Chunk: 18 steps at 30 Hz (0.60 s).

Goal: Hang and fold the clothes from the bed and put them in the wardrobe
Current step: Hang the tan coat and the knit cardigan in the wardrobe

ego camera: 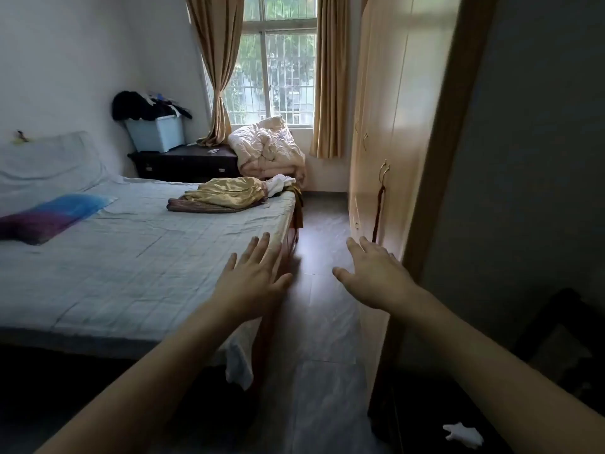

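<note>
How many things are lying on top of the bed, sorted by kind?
Pillows: 1, the white pillow at the head.
Towels or cloths: 1, the blue and purple cloth.
Clothes heaps: 1, the gold and white clothes pile at the far edge; separate garments cannot be counted.
Total: 3

Daylight is coming through a barred window (pixel 278 70) flanked by tan curtains (pixel 217 60), falling on white walls (pixel 65 54), a grey tiled floor (pixel 324 306), a dark nightstand (pixel 186 163) carrying a pale blue storage bin (pixel 155 132).
</note>
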Available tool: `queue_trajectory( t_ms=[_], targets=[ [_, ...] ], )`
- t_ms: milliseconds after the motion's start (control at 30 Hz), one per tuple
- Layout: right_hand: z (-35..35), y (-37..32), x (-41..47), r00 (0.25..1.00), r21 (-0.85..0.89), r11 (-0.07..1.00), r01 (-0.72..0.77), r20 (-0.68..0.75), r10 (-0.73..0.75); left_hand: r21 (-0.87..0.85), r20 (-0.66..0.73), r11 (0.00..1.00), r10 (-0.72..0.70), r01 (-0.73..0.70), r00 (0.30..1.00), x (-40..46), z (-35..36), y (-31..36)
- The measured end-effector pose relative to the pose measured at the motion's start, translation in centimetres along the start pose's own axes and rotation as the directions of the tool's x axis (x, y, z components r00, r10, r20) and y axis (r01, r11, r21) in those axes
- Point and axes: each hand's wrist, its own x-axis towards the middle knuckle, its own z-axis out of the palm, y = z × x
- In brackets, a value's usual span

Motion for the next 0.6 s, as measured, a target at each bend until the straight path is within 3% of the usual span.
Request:
queue_trajectory(
  t_ms=[233,367,600],
  targets=[
    [1.6,-3.7,8.9,0.999,-0.029,0.999,0.03,-0.035,-0.031,0.087,0.004,0.996,0.037,-0.037,0.999,8.2,-0.3,-6.2],
    [1.8,-4.9,13.9,0.997,-0.073,0.997,0.023,-0.073,-0.029,0.124,-0.067,0.989,0.084,-0.075,0.994,13.0,-1.2,-9.5],
    [2.5,-5.6,20.7,0.987,-0.087,0.996,0.014,-0.158,-0.028,0.097,-0.087,0.993,0.073,-0.064,0.994,20.0,0.0,-12.1]
  ],
)
